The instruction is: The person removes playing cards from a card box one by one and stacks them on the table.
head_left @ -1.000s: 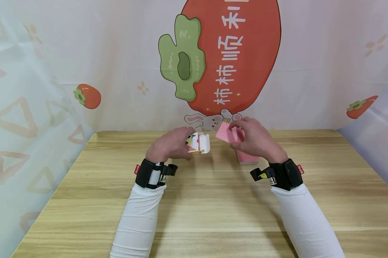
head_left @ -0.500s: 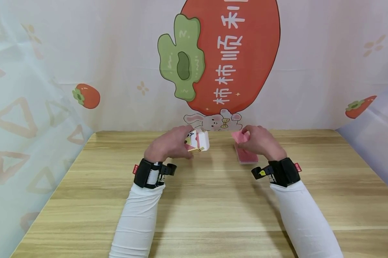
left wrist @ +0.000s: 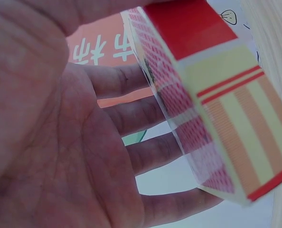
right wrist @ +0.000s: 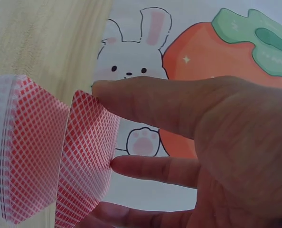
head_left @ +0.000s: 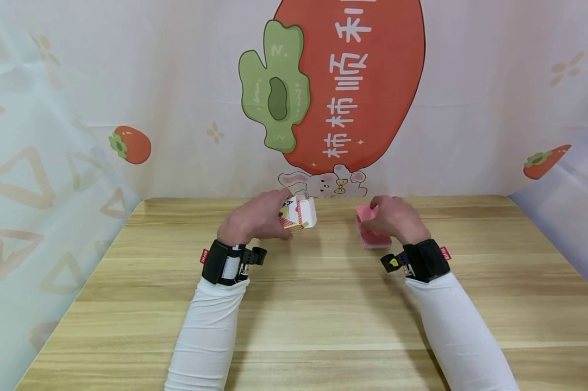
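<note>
My left hand (head_left: 255, 218) grips a playing-card box (head_left: 305, 214) by its sides, its white flap standing open toward the right. Red, cream and striped panels of that box (left wrist: 226, 90) show in the left wrist view, with the fingers behind it. My right hand (head_left: 398, 220) pinches a red-checked playing card (right wrist: 89, 152) between thumb and fingers. Just under and beside this card lies a squared deck of playing cards (head_left: 375, 240), back side up on the table. In the right wrist view a narrow gap separates the card from the deck (right wrist: 29, 147) at its upper end.
The wooden table (head_left: 304, 315) runs back to a printed backdrop cloth (head_left: 186, 108) with a large red persimmon and a rabbit. Black wrist cameras sit on both wrists, over white sleeves (head_left: 203, 336).
My right hand has come down and toward me, lowering the card from up and left of the deck to right over it. The left hand with the box has barely moved.
</note>
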{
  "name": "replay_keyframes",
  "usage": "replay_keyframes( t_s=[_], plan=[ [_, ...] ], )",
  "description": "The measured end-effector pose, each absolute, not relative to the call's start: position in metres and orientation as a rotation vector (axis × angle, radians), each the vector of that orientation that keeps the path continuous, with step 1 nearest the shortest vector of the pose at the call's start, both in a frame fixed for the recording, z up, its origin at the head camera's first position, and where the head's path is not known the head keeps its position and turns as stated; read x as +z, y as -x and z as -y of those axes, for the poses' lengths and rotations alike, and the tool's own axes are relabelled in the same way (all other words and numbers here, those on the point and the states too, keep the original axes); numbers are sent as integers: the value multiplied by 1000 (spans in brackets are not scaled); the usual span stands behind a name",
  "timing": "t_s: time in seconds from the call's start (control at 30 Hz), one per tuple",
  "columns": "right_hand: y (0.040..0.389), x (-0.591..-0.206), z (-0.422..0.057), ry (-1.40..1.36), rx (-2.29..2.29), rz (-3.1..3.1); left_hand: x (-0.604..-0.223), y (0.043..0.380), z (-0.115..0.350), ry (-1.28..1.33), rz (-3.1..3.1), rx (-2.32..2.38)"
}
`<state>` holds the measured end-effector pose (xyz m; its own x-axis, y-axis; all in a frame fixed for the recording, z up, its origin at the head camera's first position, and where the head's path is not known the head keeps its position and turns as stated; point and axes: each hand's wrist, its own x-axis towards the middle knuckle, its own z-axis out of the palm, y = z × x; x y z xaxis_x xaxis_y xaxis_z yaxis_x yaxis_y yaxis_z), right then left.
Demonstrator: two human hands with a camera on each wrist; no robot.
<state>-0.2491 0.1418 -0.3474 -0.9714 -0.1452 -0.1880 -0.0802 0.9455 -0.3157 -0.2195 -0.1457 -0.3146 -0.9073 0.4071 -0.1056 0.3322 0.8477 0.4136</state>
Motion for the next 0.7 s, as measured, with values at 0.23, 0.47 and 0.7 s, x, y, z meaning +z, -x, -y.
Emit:
replay_keyframes(
  t_s=[0.23, 0.47, 0.7],
  plan=[
    [249, -351, -138, 159, -436, -2888, -314, 219, 145, -570, -2842, 564],
    [249, -353, -137, 138, -426, -2887, -314, 220, 144, -567, -2846, 549],
    [249, -356, -136, 121, -401, -2890, -313, 219, 143, -549, -2842, 544]
  ],
)
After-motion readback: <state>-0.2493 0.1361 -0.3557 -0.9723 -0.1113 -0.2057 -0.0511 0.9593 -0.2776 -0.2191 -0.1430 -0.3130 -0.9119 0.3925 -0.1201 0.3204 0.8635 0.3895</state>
